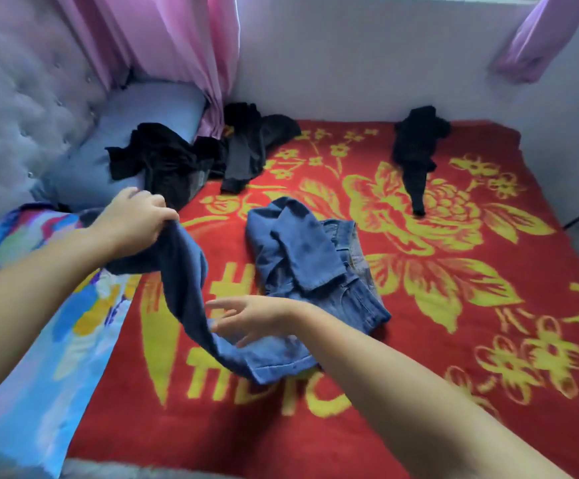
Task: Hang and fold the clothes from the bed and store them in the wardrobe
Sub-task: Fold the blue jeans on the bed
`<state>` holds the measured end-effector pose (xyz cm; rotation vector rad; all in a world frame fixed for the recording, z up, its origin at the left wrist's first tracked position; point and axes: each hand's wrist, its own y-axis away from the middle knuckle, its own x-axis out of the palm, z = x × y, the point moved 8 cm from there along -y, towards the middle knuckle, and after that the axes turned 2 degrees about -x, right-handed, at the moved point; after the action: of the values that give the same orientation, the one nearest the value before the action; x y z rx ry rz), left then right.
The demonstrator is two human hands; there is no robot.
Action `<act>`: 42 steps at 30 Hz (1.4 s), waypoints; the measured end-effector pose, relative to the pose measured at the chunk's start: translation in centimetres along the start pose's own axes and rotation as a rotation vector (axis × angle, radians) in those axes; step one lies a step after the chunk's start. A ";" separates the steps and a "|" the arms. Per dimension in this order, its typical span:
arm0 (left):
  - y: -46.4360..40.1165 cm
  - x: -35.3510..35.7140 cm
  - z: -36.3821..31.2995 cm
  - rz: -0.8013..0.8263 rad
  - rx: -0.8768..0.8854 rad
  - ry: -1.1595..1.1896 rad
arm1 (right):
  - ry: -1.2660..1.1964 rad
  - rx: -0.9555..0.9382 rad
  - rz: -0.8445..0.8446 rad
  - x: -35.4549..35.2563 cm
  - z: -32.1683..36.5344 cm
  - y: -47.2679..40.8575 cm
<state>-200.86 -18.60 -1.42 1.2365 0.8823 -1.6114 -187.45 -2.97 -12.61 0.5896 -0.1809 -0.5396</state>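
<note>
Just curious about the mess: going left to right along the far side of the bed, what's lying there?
Blue pillow → black clothes heap → grey-black garment → lone black garment near the wall.

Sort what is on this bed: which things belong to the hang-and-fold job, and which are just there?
Job:
- blue jeans, gripped by left hand; right hand open beside them
- crumpled denim garment
- black clothes pile
- lone black garment

Just there:
- red floral blanket
- blue pillow
- pink curtain
</note>
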 end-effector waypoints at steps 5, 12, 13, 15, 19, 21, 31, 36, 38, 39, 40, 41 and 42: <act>1.1 12.3 -3.9 0.247 -0.134 0.098 | 0.381 0.285 -0.351 -9.4 -12.0 0.4; -0.4 24.1 -33.1 0.539 0.182 0.418 | 0.409 0.599 -0.736 -23.0 -29.1 6.6; -0.8 25.4 -36.5 0.579 0.178 0.448 | 0.412 0.602 -0.770 -24.5 -30.6 6.3; -1.9 27.8 -41.8 0.627 0.174 0.480 | 0.433 0.587 -0.804 -26.9 -33.4 4.9; -5.6 31.5 -46.0 0.545 0.131 0.512 | 0.514 0.567 -0.783 -29.7 -38.2 1.3; -6.1 33.0 -46.6 0.536 0.122 0.546 | 0.561 0.561 -0.746 -29.2 -40.1 0.5; 2.2 30.3 -57.2 0.756 0.365 0.711 | 0.476 0.793 0.181 -20.1 -44.6 9.6; 6.3 30.4 -60.6 1.136 0.232 0.946 | 0.121 0.943 0.506 -16.1 -48.2 15.7; 4.8 30.7 -60.7 1.016 -0.033 1.009 | 0.205 0.875 0.028 -22.4 -49.1 14.4; 4.5 30.9 -61.2 0.981 -0.134 0.993 | 0.282 0.820 -0.295 -26.6 -49.0 13.9; 4.4 31.0 -62.1 0.978 -0.204 0.960 | 0.352 0.750 -0.605 -30.3 -48.5 13.8; 4.6 31.2 -63.2 0.996 -0.254 0.926 | 0.302 0.697 -0.824 -32.4 -48.1 13.6; 4.8 31.4 -64.4 1.012 -0.295 0.884 | 0.159 0.658 -0.928 -33.2 -47.9 12.9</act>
<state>-178.20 31.25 -47.88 1.7748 0.7345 -0.0983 -195.07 46.73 -44.90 1.3702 0.0925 -1.3462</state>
